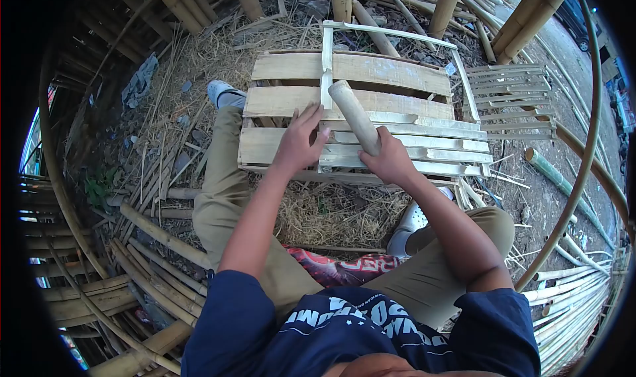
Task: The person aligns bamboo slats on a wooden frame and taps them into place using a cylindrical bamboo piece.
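Pale rectangular split-bamboo frame (437,155) with slats along its near side, laid on a light-brown wooden-plank surface (271,102) | thick pale cylindrical baton (356,120) slanted above the slats, clamped in the fingers of the right hand (392,158) | left hand (301,142) placed at the frame's left side, thumb and fingers parted

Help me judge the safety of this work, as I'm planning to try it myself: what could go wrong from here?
The thick stick in the right hand is close to the left hand, so a stray blow might catch its fingers. The bamboo frame's slats reach past the right edge of the wooden bench, so pressing there could perhaps tip or shift the frame.
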`<control>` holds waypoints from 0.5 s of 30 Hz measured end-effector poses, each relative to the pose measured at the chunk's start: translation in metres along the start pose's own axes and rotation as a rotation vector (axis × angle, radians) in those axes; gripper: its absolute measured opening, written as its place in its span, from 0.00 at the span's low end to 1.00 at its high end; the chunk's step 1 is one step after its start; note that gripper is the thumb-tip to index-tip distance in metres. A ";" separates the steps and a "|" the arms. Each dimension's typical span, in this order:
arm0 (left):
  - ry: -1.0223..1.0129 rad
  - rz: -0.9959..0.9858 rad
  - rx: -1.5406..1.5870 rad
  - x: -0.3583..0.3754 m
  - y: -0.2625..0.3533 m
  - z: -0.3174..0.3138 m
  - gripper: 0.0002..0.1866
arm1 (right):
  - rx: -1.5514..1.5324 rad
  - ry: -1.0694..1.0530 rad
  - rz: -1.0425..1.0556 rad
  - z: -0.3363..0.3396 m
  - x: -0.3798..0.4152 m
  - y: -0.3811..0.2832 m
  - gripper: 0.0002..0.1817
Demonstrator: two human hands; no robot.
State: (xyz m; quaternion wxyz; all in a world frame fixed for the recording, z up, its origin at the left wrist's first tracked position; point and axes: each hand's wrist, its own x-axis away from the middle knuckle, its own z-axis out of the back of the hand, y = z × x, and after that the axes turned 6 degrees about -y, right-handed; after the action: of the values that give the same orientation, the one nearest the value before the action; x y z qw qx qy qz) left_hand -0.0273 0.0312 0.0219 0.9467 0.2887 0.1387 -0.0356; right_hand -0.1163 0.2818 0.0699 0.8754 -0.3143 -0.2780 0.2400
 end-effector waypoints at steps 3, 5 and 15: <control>0.020 0.026 -0.042 0.052 0.028 -0.015 0.35 | 0.051 0.053 0.106 -0.004 0.001 0.008 0.35; 0.033 0.024 -0.055 0.065 0.034 -0.018 0.35 | 0.083 0.112 0.194 -0.009 0.004 0.013 0.37; 0.353 -0.087 -0.013 0.073 0.010 -0.059 0.32 | 0.284 0.062 0.257 -0.004 0.048 -0.011 0.52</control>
State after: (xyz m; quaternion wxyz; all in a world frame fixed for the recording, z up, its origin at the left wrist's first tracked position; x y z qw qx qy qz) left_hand 0.0300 0.0731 -0.0402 0.9071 0.2780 0.3151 -0.0244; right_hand -0.0760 0.3008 0.0910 0.8813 -0.2277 -0.1716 0.3769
